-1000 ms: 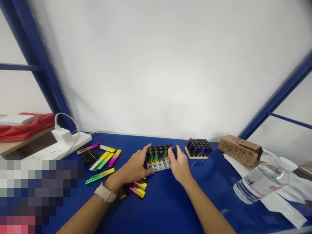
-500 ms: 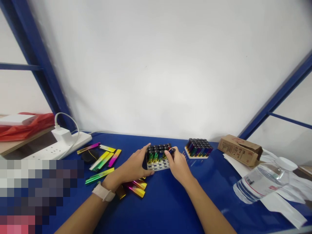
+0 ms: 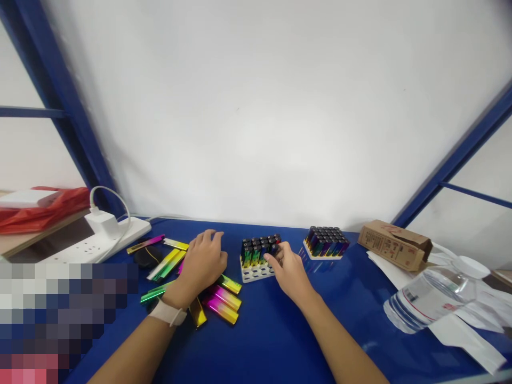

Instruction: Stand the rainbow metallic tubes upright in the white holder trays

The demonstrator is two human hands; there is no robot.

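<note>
A white rack with hexagonal holes (image 3: 256,274) stands on the blue table. Upright black-capped tubes (image 3: 254,255) with shiny green and yellow sides fill its back rows, and its front row of holes is bare. My right hand (image 3: 292,269) is closed at the rack's right end, thumb and fingers around a black-capped tube (image 3: 274,248). Whether that tube sits fully in its hole is hidden. Left of the rack, my left hand (image 3: 204,264) hovers over or rests on loose shiny pieces (image 3: 222,306) in yellow, magenta and green. Its fingers are slightly bent and apart.
A second rack of dark capped tubes (image 3: 326,242) stands farther right. Beyond it are a cardboard box (image 3: 394,245), a lying water bottle (image 3: 430,296) and white paper. A power strip (image 3: 86,248) and a black mouse (image 3: 147,257) are at the left.
My left hand has let go of the rack's left side and moved left over the loose shiny pieces. My right hand has shifted slightly left and down at the rack with its tube.
</note>
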